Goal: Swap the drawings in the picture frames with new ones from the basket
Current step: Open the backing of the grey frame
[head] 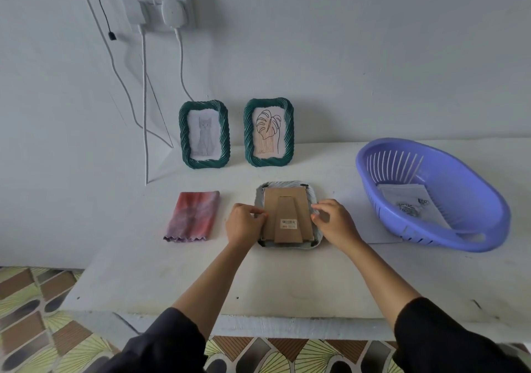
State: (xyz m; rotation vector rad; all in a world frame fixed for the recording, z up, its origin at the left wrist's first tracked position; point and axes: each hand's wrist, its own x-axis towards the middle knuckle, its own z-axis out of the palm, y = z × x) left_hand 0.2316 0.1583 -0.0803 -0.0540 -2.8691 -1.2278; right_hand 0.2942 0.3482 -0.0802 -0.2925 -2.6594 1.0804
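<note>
Zero swaps evident; pinches backing of face-down frame with left hand and right hand, cat frame and leaf frame at 12 o'clock pending.

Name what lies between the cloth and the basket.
In the head view, a face-down frame, with left hand and right hand at its back.

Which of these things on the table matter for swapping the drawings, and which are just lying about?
Job: face-down frame, left hand and right hand on its backing edges; cat frame; leaf frame; basket holding drawings.
Lying about: folded cloth; wall socket; cables.
</note>
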